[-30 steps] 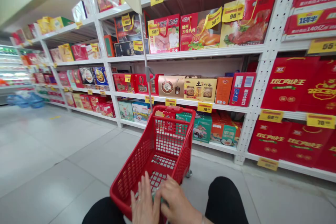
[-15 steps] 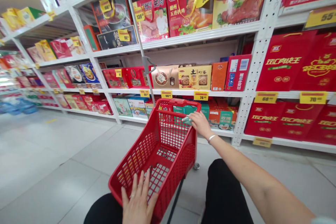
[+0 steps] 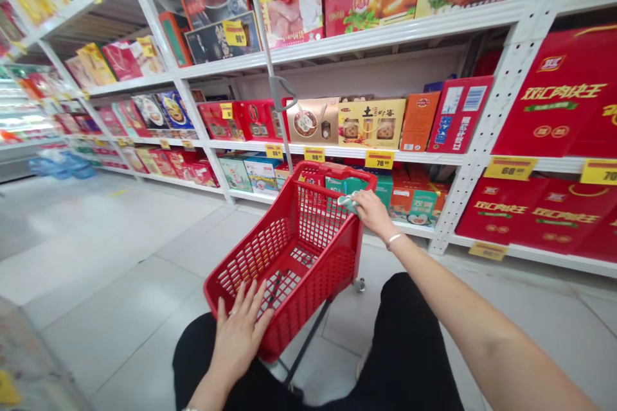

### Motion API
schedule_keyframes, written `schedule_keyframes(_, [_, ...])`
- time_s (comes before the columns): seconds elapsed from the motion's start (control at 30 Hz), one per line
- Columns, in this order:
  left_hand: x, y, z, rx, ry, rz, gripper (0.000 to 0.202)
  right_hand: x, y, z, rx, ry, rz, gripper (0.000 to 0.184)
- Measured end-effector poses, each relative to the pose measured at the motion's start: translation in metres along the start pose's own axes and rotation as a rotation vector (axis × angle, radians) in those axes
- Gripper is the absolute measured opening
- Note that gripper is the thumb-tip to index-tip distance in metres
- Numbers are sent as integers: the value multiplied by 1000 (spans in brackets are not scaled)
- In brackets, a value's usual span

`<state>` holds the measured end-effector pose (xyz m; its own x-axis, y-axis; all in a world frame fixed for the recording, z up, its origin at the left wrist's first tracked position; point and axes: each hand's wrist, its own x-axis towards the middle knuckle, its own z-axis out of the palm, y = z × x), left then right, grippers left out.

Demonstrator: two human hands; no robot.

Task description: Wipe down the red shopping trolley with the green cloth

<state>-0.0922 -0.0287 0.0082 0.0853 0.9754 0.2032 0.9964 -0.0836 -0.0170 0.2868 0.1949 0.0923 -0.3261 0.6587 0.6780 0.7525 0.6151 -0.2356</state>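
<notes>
A red plastic shopping cart [image 3: 344,263] with a perforated basket stands in front of me, between my black-clad knees. My left hand [image 3: 241,327] lies over the basket's near end with its fingers stretched and spread; a ring shows on one finger. At the far right of the basket, my right hand [image 3: 372,209] has its fingers closed on a mint-green cloth [image 3: 348,201], which touches the upper rim near the cart's handle [image 3: 332,171]. A thin upright pole [image 3: 267,45] with a grey hook rises behind the handle.
White metal shelves [image 3: 395,42] run along the aisle, packed with boxed foods such as red gift boxes [image 3: 554,96]. Yellow price tags [image 3: 379,159] hang from their edges. Pale tiles [image 3: 144,308] cover the floor. Blue wrapped bottles [image 3: 62,166] stand at far left.
The view has shifted, showing more of the cart's underframe and more of my left forearm. My left hand appears a little higher and further left. My right hand stays on the rim with the cloth.
</notes>
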Motion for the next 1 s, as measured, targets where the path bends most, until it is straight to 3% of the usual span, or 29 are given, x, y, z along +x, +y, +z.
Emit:
schedule_keyframes(0.17, [4, 35, -7, -24, 10, -63, 54, -47, -70, 35, 141, -31, -99, 34])
schedule_keyframes(0.27, [4, 64, -3, -46, 48, -102, 54, -82, -118, 50, 269, 3, -79, 36])
schedule_keyframes(0.4, [4, 101, 5, -137, 46, -164, 54, -126, -172, 47, 352, -51, -64, 32])
schedule_keyframes(0.5, [17, 111, -1, -239, 65, -152, 53, -147, -193, 33, 386, -129, -90, 32])
schedule_keyframes(0.57, [37, 102, -16, -256, 108, -74, 53, -156, -196, 24, 395, -161, -99, 34])
schedule_keyframes(0.67, [78, 69, -38, -139, 156, 45, 55, -163, -185, 16, 406, -179, -100, 34])
schedule_keyframes(0.73, [102, 44, -44, -51, 105, 127, 52, -166, -172, 14, 413, -176, -99, 33])
schedule_keyframes(0.87, [122, 17, -29, 8, -31, 132, 45, -166, -146, 14, 400, -152, -73, 32])
schedule_keyframes(1.0, [122, 26, -15, -28, 3, 30, 52, -155, -119, 16, 363, -129, -76, 29])
